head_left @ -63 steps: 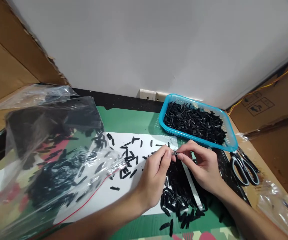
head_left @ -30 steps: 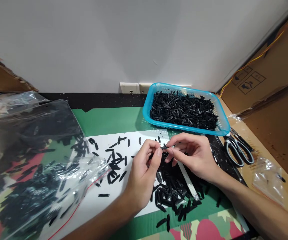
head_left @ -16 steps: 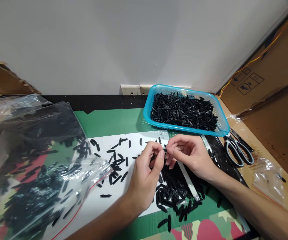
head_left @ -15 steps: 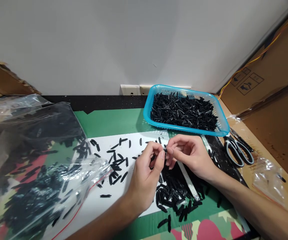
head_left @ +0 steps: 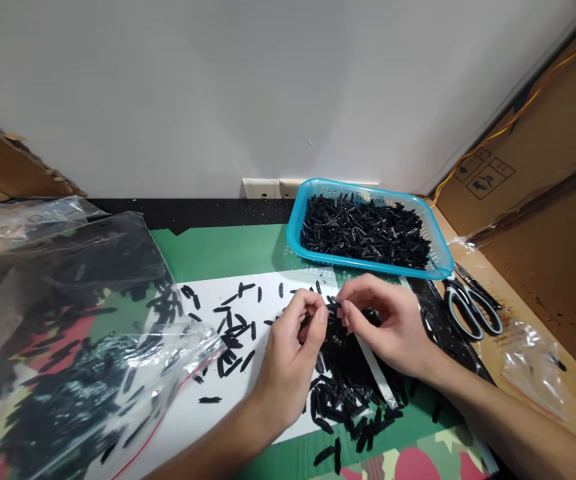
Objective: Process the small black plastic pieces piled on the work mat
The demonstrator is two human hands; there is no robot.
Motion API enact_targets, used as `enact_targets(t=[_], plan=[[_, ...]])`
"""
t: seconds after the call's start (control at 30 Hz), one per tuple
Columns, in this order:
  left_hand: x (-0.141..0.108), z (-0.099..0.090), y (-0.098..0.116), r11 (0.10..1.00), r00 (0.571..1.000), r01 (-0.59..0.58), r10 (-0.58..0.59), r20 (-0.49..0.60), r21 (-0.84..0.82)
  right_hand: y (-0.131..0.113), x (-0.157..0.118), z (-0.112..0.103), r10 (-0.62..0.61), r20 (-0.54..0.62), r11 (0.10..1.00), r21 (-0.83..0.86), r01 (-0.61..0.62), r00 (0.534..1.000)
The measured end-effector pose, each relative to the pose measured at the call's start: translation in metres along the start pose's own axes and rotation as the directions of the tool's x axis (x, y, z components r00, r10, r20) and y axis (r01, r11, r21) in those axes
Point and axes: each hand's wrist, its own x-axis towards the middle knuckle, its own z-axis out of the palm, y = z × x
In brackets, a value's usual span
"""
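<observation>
Between my two hands, a small black strip-shaped piece (head_left: 334, 307) is pinched at its ends. My left hand (head_left: 291, 353) grips its left end with thumb and forefinger. The thumb and forefinger of my right hand (head_left: 388, 323) are closed on the right end. Below the hands lies a dark pile of similar black pieces (head_left: 343, 393), some hidden by the fingers. More black pieces (head_left: 235, 327) are scattered on the white sheet (head_left: 183, 427) to the left. The exact kind of piece is too small to tell.
A blue plastic basket (head_left: 295, 243) full of thin black bits stands behind my hands. Scissors (head_left: 471, 310) and a small clear bag (head_left: 533, 373) lie at the right. A large zip bag (head_left: 93, 373) with black pieces covers the left. Cardboard (head_left: 553, 220) rises on the right.
My right hand's fingertips have shifted slightly to the right, and more of the black piece shows between the two hands. The view has tilted a little, so the scene sits slightly lower.
</observation>
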Motion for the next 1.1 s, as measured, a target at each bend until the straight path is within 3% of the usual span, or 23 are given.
enact_targets(t=[0.07,0.13,0.3,0.47,0.5,0.57,0.63,0.67,0.77,0.83,0.93,1.03,1.1], plan=[[-0.001,0.0,0.001,1.0,1.0,0.005,-0.005,0.018,0.012,-0.001,-0.002,-0.004,-0.245,0.015,0.942,-0.232,0.241,0.97],[-0.002,0.0,0.003,1.0,0.999,0.006,-0.006,0.044,0.014,0.0,-0.002,-0.008,-0.364,0.023,0.876,-0.331,0.351,0.931],[-0.003,0.001,0.006,0.999,0.997,-0.013,0.01,0.076,0.041,0.001,0.002,-0.013,-0.316,-0.069,0.9,-0.339,0.276,0.946],[-0.004,-0.001,0.005,1.0,0.998,-0.026,0.025,0.052,0.011,0.001,0.005,-0.007,-0.186,0.123,0.949,-0.234,0.21,0.975],[-0.004,-0.001,0.005,1.0,0.999,-0.023,0.023,0.048,0.001,0.001,0.006,-0.006,-0.2,0.099,0.952,-0.215,0.217,0.975],[-0.004,-0.002,0.006,1.0,0.999,-0.015,0.015,0.048,-0.005,0.002,0.011,-0.008,-0.288,-0.058,0.933,-0.241,0.266,0.956],[-0.005,-0.003,0.007,1.0,0.998,0.0,0.001,0.059,-0.009,0.002,0.02,-0.015,-0.406,-0.229,0.879,-0.361,0.31,0.885],[-0.006,-0.003,0.007,1.0,0.998,0.009,-0.008,0.062,-0.016,0.002,0.025,-0.019,-0.442,-0.259,0.848,-0.434,0.305,0.859],[-0.007,-0.003,0.004,0.997,1.0,0.016,-0.015,0.017,-0.072,0.002,0.037,-0.028,-0.375,-0.108,0.795,-0.548,0.26,0.921],[-0.007,-0.001,0.001,0.986,0.999,0.028,-0.034,-0.035,-0.165,0.004,0.036,-0.029,-0.353,0.006,0.773,-0.561,0.296,0.935],[-0.003,0.002,0.0,0.877,0.99,0.128,-0.137,0.013,-0.464,0.006,0.023,-0.021,-0.449,0.083,0.745,-0.514,0.424,0.89],[-0.001,0.004,0.005,0.647,0.966,0.253,-0.202,0.159,-0.719,0.005,0.005,-0.005,-0.488,0.141,0.751,-0.436,0.497,0.861],[0.0,0.003,0.008,0.531,0.947,0.314,-0.229,0.224,-0.787,0.003,-0.004,0.005,-0.519,0.228,0.697,-0.444,0.562,0.824]])
